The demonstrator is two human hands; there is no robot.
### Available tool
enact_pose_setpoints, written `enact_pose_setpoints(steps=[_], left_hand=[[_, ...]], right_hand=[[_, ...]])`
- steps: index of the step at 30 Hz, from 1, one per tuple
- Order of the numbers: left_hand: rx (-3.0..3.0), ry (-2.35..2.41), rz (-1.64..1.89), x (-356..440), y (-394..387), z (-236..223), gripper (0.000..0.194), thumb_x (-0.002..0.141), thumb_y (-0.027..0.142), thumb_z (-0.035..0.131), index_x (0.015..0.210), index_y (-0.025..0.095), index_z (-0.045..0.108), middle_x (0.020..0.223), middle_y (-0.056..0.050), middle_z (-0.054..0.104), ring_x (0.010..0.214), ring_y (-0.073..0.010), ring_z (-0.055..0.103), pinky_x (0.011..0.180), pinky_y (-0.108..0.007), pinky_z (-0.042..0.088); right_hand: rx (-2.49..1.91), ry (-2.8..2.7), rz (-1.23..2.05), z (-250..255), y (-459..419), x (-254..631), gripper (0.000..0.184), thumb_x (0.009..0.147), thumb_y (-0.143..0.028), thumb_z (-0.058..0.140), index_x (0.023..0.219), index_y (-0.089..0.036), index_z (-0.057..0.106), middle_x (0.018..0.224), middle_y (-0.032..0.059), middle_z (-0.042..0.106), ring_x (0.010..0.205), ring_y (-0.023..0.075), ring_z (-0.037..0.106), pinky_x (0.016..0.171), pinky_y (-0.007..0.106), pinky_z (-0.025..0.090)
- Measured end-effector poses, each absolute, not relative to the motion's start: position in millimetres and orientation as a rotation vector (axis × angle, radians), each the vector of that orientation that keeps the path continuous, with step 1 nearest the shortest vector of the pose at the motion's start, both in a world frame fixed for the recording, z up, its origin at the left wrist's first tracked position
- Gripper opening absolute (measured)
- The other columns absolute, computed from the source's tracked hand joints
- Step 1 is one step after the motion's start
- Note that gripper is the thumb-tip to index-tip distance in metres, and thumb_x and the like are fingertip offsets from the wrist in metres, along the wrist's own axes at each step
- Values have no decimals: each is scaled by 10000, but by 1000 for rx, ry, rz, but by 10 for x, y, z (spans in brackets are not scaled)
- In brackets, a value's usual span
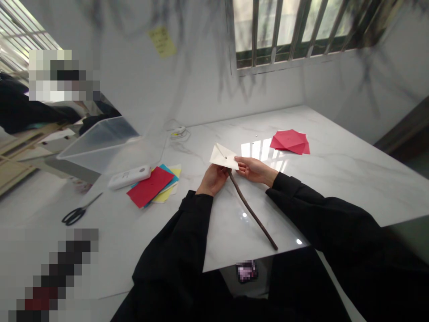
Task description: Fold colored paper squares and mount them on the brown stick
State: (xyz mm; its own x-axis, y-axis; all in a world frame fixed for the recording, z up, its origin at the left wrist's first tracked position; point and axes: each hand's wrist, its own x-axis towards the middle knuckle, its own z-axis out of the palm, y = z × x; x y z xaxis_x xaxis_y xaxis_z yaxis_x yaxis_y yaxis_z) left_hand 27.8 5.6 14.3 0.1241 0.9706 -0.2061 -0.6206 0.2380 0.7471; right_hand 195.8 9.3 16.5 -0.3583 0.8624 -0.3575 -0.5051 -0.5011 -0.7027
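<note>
My right hand (253,170) pinches the right corner of the cream paper (218,157), left of the far red papers (290,141), but I cannot tell what my left hand (212,180), partly hidden beneath, grips, so uneven pressure could crease it or let the brown stick (252,209) slip.

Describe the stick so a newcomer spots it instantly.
On the white table, find the cream paper at the right hand. From beneath it, by the left hand, the stick slants toward the near edge. It is long, thin and dark brown, unlike the flat coloured sheets.
</note>
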Motion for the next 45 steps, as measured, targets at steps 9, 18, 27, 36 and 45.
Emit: enact_pose_setpoints(steps=[9, 18, 27, 36, 45], left_hand=[[550, 775, 1249, 304, 59, 148, 333, 866, 47, 653, 1162, 178, 731, 848, -31, 754, 725, -136, 673, 684, -231, 531], [621, 823, 1251, 261, 91, 157, 411, 778, 25, 701, 1151, 187, 753, 812, -11, 748, 672, -126, 636, 634, -221, 494], [691, 856, 1285, 198, 119, 117, 277, 773, 88, 801, 1037, 161, 762, 782, -17, 734, 695, -138, 640, 686, -249, 495], [904, 1080, 1331, 70, 203, 68, 299, 692, 225, 918, 921, 132, 750, 811, -64, 755, 716, -142, 677, 784, -278, 541], [1409, 1525, 1489, -76, 362, -58, 448, 930, 564, 636, 1047, 172, 818, 1198, -138, 786, 1239, -294, 672, 1116, -403, 453]], right_hand=[[-926, -567, 1948, 186, 115, 1938, 72, 1002, -98, 602, 1011, -133, 664, 850, 52, 737, 701, 99, 682, 602, 163, 565], [-903, -602, 1919, 148, 141, 1967, 63, 985, -102, 624, 997, -147, 667, 893, 61, 742, 730, 103, 684, 597, 159, 556], [-899, -581, 1909, 134, 184, 2001, 71, 998, -106, 605, 1012, -154, 656, 887, 44, 723, 722, 98, 678, 607, 162, 568], [-930, -700, 1796, 100, 273, 2150, 103, 918, -82, 690, 898, -172, 644, 830, 14, 690, 706, 96, 664, 611, 166, 576], [-1020, -891, 1655, 12, 341, 2220, 93, 857, -109, 730, 850, -169, 660, 812, 10, 669, 654, 80, 648, 640, 174, 550]])
